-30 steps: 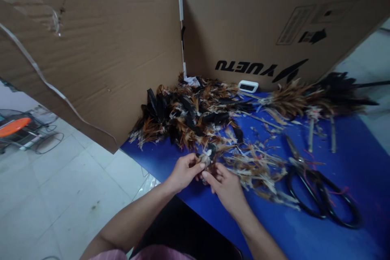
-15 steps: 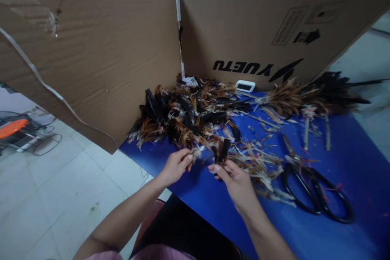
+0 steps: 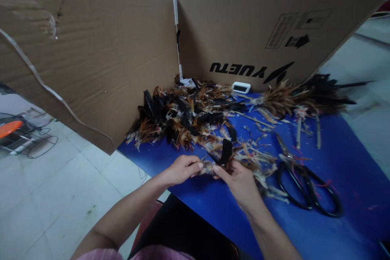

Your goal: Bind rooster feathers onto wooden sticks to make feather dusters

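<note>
My left hand (image 3: 185, 169) pinches a small tuft of pale, fluffy feathers (image 3: 207, 167) near the table's front edge. Just right of it, my right hand (image 3: 236, 176) is closed on dark feathers (image 3: 226, 152), black and brown, that stick up above the fingers. The two hands almost meet at the pale tuft, and fingertips hide the feathers' lower ends. Behind them lies a large heap of brown and black feathers (image 3: 183, 115). Loose pale feather scraps (image 3: 256, 156) are strewn to the right of my right hand.
Large black-handled scissors (image 3: 304, 183) lie at the right on the blue tabletop (image 3: 350, 162). A bundle of long feathers (image 3: 280, 97) rests behind them, near a small white device with a dark screen (image 3: 241, 87). Cardboard panels (image 3: 122, 57) stand along the left and back.
My hands have come together, the left moving rightward, so the pale tuft now lies between both sets of fingers. The whole view has shifted slightly.
</note>
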Demonstrator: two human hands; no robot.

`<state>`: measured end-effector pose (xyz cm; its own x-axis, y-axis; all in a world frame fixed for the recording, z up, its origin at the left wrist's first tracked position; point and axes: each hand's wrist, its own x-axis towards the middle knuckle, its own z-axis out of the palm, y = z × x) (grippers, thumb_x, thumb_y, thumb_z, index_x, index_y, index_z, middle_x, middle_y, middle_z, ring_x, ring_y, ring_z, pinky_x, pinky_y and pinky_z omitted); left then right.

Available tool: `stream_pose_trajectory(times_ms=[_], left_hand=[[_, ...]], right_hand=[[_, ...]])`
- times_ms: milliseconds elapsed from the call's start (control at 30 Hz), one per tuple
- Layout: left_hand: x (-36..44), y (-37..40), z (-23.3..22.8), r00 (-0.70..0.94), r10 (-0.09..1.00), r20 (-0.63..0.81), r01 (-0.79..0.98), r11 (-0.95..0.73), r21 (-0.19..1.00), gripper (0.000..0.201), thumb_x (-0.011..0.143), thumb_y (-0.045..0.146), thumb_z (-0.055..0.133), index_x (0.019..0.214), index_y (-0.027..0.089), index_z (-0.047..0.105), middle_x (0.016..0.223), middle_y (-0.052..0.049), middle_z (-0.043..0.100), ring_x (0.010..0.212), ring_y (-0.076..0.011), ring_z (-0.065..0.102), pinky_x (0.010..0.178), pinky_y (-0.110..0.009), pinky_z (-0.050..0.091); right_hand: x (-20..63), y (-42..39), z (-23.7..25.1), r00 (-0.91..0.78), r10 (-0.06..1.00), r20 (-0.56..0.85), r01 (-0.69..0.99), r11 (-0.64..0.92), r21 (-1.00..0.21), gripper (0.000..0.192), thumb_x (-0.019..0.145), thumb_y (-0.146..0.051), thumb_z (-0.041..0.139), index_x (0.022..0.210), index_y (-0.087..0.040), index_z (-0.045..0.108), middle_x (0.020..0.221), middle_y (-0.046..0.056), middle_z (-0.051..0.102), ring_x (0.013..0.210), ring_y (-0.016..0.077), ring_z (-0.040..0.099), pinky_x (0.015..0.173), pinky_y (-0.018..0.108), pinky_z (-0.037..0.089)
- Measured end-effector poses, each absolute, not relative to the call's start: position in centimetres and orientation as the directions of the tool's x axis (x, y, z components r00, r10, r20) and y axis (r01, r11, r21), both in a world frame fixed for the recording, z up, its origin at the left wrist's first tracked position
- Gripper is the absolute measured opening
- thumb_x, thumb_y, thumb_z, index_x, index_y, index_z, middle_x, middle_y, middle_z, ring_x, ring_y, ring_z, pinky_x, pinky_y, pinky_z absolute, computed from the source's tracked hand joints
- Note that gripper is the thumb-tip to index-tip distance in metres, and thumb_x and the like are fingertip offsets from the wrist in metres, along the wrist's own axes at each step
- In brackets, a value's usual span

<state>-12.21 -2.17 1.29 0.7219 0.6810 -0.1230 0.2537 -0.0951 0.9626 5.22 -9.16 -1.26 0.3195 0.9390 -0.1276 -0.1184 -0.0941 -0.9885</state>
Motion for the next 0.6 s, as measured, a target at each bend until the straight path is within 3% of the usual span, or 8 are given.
stream_pose_trajectory(times_ms=[133, 300, 400, 500, 600], left_hand=[[-11.9, -1.7, 1.3, 0.595, 0.789, -0.155, 0.154, 0.078, 0.985, 0.038, 0.080, 0.048, 0.052, 0.064, 0.015, 0.048, 0.050, 0.005, 0.040, 0.044, -0.0045, 0.031, 0.044, -0.019, 0.022], [-11.5, -1.6, 0.7, 0.483, 0.843, -0.237, -0.032, 0.288, 0.957, 0.033, 0.077, 0.046, 0.057, 0.072, 0.015, 0.050, 0.049, 0.007, 0.038, 0.038, -0.0027, 0.028, 0.038, -0.018, 0.015], [-11.1, -2.3, 0.2, 0.457, 0.861, -0.225, -0.093, 0.297, 0.950, 0.030, 0.074, 0.041, 0.062, 0.084, 0.015, 0.052, 0.058, 0.005, 0.048, 0.040, -0.0027, 0.035, 0.037, -0.017, 0.019], [-10.2, -3.2, -0.1, 0.526, 0.831, -0.183, -0.065, 0.254, 0.965, 0.040, 0.069, 0.037, 0.069, 0.098, 0.015, 0.053, 0.069, 0.002, 0.055, 0.045, -0.0044, 0.044, 0.038, -0.016, 0.026], [-9.2, -3.7, -0.3, 0.541, 0.829, -0.140, -0.034, 0.188, 0.982, 0.035, 0.071, 0.042, 0.066, 0.087, 0.012, 0.057, 0.062, 0.002, 0.054, 0.044, -0.0044, 0.043, 0.039, -0.017, 0.028]], right_hand=[[5.2, -9.2, -0.8, 0.373, 0.912, -0.170, -0.185, -0.107, -0.977, 0.033, 0.059, -0.039, 0.078, 0.075, -0.016, 0.061, 0.066, 0.005, 0.069, 0.062, 0.0210, 0.066, 0.056, 0.033, 0.055], [5.3, -9.1, -0.9, 0.426, 0.876, -0.228, -0.261, -0.123, -0.958, 0.034, 0.057, -0.037, 0.079, 0.075, -0.015, 0.059, 0.065, 0.005, 0.069, 0.063, 0.0220, 0.067, 0.054, 0.032, 0.055], [5.2, -9.0, -1.1, 0.450, 0.857, -0.250, -0.306, -0.114, -0.945, 0.034, 0.056, -0.034, 0.080, 0.075, -0.015, 0.059, 0.064, 0.004, 0.069, 0.062, 0.0210, 0.067, 0.054, 0.031, 0.055], [5.1, -8.9, -1.4, 0.454, 0.851, -0.266, -0.348, -0.105, -0.931, 0.035, 0.055, -0.032, 0.081, 0.075, -0.015, 0.059, 0.066, 0.003, 0.069, 0.063, 0.0214, 0.067, 0.053, 0.031, 0.056], [4.8, -9.0, -1.6, 0.422, 0.866, -0.269, -0.353, -0.116, -0.928, 0.034, 0.054, -0.032, 0.081, 0.074, -0.015, 0.059, 0.068, 0.005, 0.069, 0.064, 0.0217, 0.067, 0.053, 0.033, 0.056]])
